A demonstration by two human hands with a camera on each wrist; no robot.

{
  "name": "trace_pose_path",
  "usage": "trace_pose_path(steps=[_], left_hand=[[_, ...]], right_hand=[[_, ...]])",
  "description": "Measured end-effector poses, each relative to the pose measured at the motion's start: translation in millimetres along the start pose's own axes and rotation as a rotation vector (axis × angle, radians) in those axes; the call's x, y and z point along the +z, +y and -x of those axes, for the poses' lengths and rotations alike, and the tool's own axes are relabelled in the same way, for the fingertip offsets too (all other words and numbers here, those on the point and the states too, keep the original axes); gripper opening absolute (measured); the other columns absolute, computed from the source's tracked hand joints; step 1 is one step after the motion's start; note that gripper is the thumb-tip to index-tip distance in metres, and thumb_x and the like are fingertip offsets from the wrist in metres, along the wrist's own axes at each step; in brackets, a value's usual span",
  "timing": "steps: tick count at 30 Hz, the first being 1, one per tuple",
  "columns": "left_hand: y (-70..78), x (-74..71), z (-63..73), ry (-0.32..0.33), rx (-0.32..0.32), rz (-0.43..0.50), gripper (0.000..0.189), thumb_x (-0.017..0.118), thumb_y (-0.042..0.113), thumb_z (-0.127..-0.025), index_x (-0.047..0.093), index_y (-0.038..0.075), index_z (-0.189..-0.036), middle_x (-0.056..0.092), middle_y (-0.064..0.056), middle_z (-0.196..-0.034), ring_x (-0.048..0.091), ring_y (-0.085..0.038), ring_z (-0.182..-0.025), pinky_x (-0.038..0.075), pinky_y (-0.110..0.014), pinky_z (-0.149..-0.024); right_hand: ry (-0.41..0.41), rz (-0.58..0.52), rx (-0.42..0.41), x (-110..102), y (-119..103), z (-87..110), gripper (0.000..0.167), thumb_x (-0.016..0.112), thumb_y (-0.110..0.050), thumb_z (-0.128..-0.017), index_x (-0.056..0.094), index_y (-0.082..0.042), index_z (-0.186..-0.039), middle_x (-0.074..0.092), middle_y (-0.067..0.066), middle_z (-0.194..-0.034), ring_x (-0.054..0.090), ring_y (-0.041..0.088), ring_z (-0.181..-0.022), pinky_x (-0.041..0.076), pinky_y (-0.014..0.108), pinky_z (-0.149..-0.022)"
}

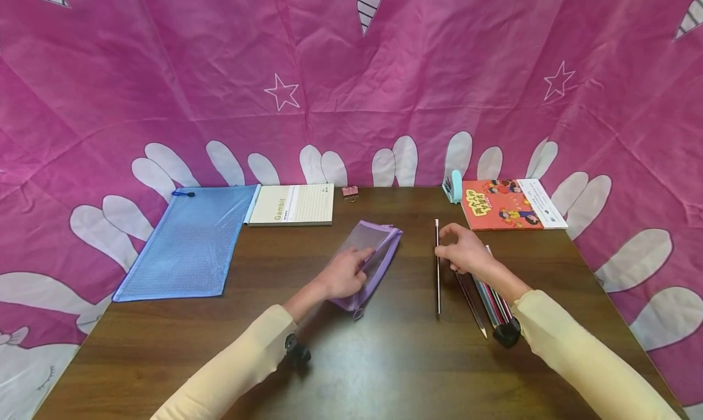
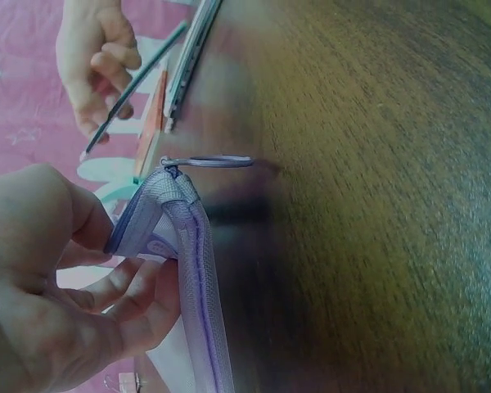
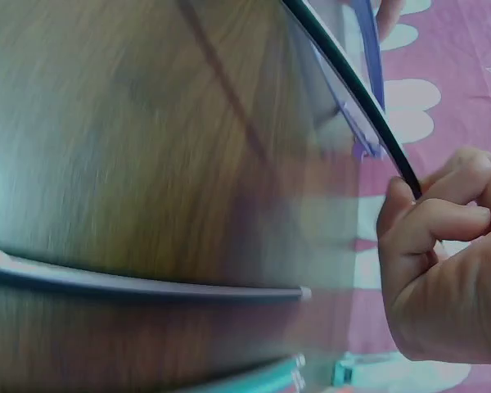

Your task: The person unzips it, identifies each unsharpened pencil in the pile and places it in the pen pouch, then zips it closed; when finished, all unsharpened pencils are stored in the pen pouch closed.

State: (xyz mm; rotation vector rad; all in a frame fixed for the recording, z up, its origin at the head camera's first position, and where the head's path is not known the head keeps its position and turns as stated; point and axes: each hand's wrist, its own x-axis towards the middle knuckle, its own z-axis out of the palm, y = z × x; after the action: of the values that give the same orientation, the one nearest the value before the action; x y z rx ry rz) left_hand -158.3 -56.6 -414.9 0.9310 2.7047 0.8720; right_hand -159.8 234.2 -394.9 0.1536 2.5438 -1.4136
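At the middle of the brown wooden table (image 1: 379, 371): one lilac mesh zip pouch (image 1: 378, 267), slanting, its ring pull (image 1: 359, 314) at the near end. Left hand (image 1: 345, 273): thumb and fingers set about the pouch's edge, holding it; how far the zip is undone, cannot tell.

Right of the pouch, apart from it: one dark pencil (image 1: 438, 289), pale-ended, raised above the tabletop and tilted. Right hand (image 1: 467, 250): fingers curled, thumb and fingertips pinching that pencil towards its far end.

By the right forearm: one loose sharpened pencil (image 1: 472, 307), point towards the person; beside it, a bundle of pencils (image 1: 490, 298), partly hidden.

Along the far side, left to right: blue mesh zip folder (image 1: 187, 243); Gambit notebook (image 1: 291, 205); red binder clip (image 1: 349, 191); pale-blue stapler (image 1: 453, 187); orange-red picture book (image 1: 511, 204).

Step in hand, as judged: a single pencil picked up, pouch steadied; probably filling the pouch. Next move would call for the pouch mouth held apart and the pencil turned lengthwise to it.
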Motion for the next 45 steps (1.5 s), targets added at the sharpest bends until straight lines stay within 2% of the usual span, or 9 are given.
trace_pose_path(steps=[4,10,15,18,29,38,45], left_hand=[[1.3,-0.7,-0.7,0.009,-0.015,0.006,0.061,0.060,0.001,-0.086,0.048,-0.002,-0.146,0.059,-0.015,-0.105,0.056,-0.023,-0.088,0.050,-0.035,-0.075],[2.7,-2.2,-0.8,0.031,-0.027,0.033,0.061,0.060,0.000,-0.086,0.048,-0.002,-0.145,0.059,-0.016,-0.105,0.056,-0.023,-0.087,0.051,-0.037,-0.076],[3.5,-1.3,-0.8,0.039,-0.035,0.045,0.062,0.059,-0.001,-0.085,0.048,-0.002,-0.145,0.058,-0.015,-0.102,0.055,-0.022,-0.084,0.051,-0.035,-0.073],[3.6,0.0,-1.5,0.046,-0.042,0.052,0.062,0.059,-0.001,-0.084,0.048,-0.002,-0.145,0.058,-0.014,-0.101,0.055,-0.022,-0.083,0.051,-0.034,-0.071],[4.8,1.2,-5.4,0.095,-0.034,0.063,0.065,0.059,-0.003,-0.080,0.049,-0.003,-0.144,0.058,-0.015,-0.098,0.052,-0.021,-0.081,0.049,-0.032,-0.069],[7.3,2.8,-5.9,0.146,-0.035,0.047,0.064,0.059,-0.004,-0.080,0.051,-0.001,-0.143,0.057,-0.012,-0.094,0.051,-0.021,-0.078,0.047,-0.032,-0.065],[8.9,1.9,-5.0,0.172,-0.018,0.063,0.062,0.058,-0.005,-0.080,0.051,-0.004,-0.142,0.056,-0.014,-0.094,0.050,-0.020,-0.075,0.045,-0.030,-0.063]], right_hand=[[0.045,-0.214,0.036,12,-5,-6.1,0.040,0.060,-0.005,-0.087,0.045,-0.004,-0.124,0.062,0.015,-0.082,0.043,0.010,-0.046,0.033,0.021,-0.041],[0.133,-0.440,0.029,34,-14,-13.7,0.032,0.058,-0.003,-0.088,0.043,-0.006,-0.117,0.065,0.011,-0.078,0.041,0.008,-0.044,0.030,0.019,-0.039],[0.185,-0.558,0.031,53,-20,-17.5,0.030,0.057,-0.001,-0.088,0.041,-0.009,-0.112,0.064,0.011,-0.076,0.040,0.008,-0.043,0.029,0.019,-0.038],[0.187,-0.595,0.036,62,-22,-18.8,0.030,0.057,0.000,-0.088,0.040,-0.010,-0.111,0.063,0.009,-0.074,0.040,0.008,-0.043,0.029,0.019,-0.038],[0.103,-0.629,0.069,93,-29,-20.2,0.030,0.057,0.003,-0.088,0.040,-0.008,-0.110,0.062,0.008,-0.072,0.041,0.008,-0.044,0.028,0.019,-0.038],[0.071,-0.523,0.103,107,-38,-14.3,0.035,0.062,0.000,-0.087,0.045,-0.004,-0.118,0.060,0.009,-0.076,0.042,0.011,-0.044,0.032,0.021,-0.039],[0.079,-0.462,0.062,107,-43,-14.7,0.040,0.064,-0.001,-0.088,0.049,0.003,-0.124,0.064,0.009,-0.075,0.047,0.009,-0.043,0.033,0.020,-0.038]])
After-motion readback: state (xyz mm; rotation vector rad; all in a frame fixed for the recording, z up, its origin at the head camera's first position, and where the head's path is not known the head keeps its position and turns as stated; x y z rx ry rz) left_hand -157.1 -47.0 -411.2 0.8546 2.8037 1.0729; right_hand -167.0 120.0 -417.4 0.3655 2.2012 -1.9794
